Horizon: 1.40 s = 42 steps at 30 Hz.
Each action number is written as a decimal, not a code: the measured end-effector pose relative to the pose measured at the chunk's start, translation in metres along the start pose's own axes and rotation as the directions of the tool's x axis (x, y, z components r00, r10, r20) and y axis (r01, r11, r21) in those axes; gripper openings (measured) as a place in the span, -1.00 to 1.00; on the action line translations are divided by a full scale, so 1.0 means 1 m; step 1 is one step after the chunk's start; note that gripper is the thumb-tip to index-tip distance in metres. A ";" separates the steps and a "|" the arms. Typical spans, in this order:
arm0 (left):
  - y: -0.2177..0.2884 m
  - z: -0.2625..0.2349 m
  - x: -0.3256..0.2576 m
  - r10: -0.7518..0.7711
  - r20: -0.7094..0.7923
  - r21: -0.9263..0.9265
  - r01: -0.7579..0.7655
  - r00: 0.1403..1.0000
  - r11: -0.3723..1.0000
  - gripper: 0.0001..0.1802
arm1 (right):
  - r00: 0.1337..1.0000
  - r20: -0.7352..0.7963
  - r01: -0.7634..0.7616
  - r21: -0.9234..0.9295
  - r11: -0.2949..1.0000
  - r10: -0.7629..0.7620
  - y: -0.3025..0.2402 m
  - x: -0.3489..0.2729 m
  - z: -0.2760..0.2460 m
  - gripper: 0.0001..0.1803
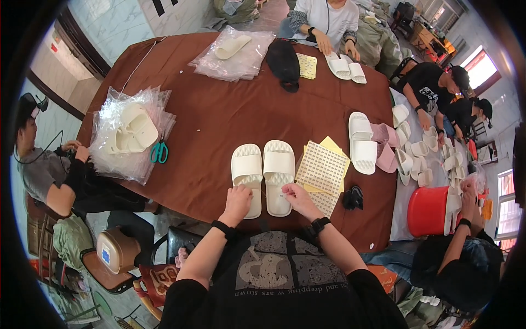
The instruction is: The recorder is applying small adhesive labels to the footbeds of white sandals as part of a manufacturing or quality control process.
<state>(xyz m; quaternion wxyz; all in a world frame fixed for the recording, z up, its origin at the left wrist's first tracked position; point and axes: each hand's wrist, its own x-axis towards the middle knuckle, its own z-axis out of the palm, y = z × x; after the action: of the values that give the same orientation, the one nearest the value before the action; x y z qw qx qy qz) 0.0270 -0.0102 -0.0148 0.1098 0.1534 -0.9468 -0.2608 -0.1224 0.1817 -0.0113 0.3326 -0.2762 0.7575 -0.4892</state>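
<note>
Two cream slippers lie side by side in front of me, toes pointing away: a left slipper (pixel 246 171) and a right slipper (pixel 279 170). My left hand (pixel 239 202) is closed over the heel part of the left slipper, its fingers curled at the edge. With fingers pinched, my right hand (pixel 299 198) touches the heel area of the right slipper. Whatever is between those fingertips is too small to make out. Just right of the slippers are white sheets of small printed labels (pixel 322 167), overlapping a yellow sheet (pixel 330 143).
On the brown-covered table (pixel 208 120) are teal scissors (pixel 159 152), clear plastic bags (pixel 123 164), a black crumpled item (pixel 353 197), a cream slipper (pixel 362 143) and pink slippers (pixel 386 148). A red bucket (pixel 430 211) stands right. Several people work around the table.
</note>
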 end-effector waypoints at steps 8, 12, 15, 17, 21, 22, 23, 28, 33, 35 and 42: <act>0.003 0.005 0.002 0.059 0.074 0.183 -0.072 0.995 0.980 -0.93 | 1.000 -0.013 0.011 0.006 1.000 -0.011 0.002 0.000 0.000 -0.77; 0.000 0.006 -0.004 0.104 0.059 0.181 -0.114 0.993 0.977 -0.92 | 1.000 -0.007 -0.009 -0.004 1.000 0.009 -0.001 0.000 0.001 -0.77; -0.002 0.004 -0.005 0.082 0.018 0.061 -0.083 0.996 0.995 -0.92 | 1.000 -0.009 -0.026 0.009 1.000 0.026 -0.002 -0.001 0.000 -0.77; -0.007 0.003 -0.004 0.053 0.001 -0.014 -0.053 0.999 0.998 -0.92 | 1.000 -0.010 -0.018 0.027 0.999 0.018 0.001 0.000 0.000 -0.77; -0.023 0.001 -0.006 -0.087 -0.035 -0.284 0.073 0.996 0.956 -0.91 | 1.000 -0.006 -0.010 0.018 1.000 0.010 0.004 0.000 -0.001 -0.77; -0.025 0.000 -0.008 -0.082 -0.074 -0.290 0.057 0.994 0.955 -0.91 | 1.000 0.001 -0.005 0.019 1.000 0.005 0.004 0.001 -0.001 -0.77; -0.027 -0.001 -0.009 -0.083 -0.071 -0.289 0.059 0.994 0.956 -0.91 | 1.000 0.001 -0.007 0.021 1.000 0.007 0.003 0.000 -0.001 -0.77; -0.028 -0.004 -0.007 -0.118 -0.031 -0.211 0.109 0.992 0.971 -0.94 | 1.000 0.026 -0.015 0.037 0.999 0.014 0.004 0.000 -0.001 -0.76; -0.026 -0.006 -0.006 -0.128 -0.004 -0.201 0.125 0.992 0.972 -0.93 | 1.000 0.015 -0.006 0.044 0.999 0.005 0.005 0.001 -0.001 -0.76; -0.026 -0.007 -0.006 -0.124 0.001 -0.185 0.122 0.992 0.975 -0.91 | 1.000 0.022 -0.007 0.054 0.998 0.006 0.005 0.001 -0.001 -0.76; -0.020 -0.004 -0.006 -0.115 -0.063 -0.175 0.102 0.991 0.979 -0.91 | 1.000 0.010 -0.002 0.034 0.999 0.002 0.005 0.001 -0.003 -0.76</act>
<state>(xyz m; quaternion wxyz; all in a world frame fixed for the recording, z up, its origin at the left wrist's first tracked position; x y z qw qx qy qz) 0.0381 -0.0262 -0.0230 0.1428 0.2042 -0.9064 -0.3411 -0.1255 0.1842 -0.0152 0.3415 -0.2721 0.7476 -0.5005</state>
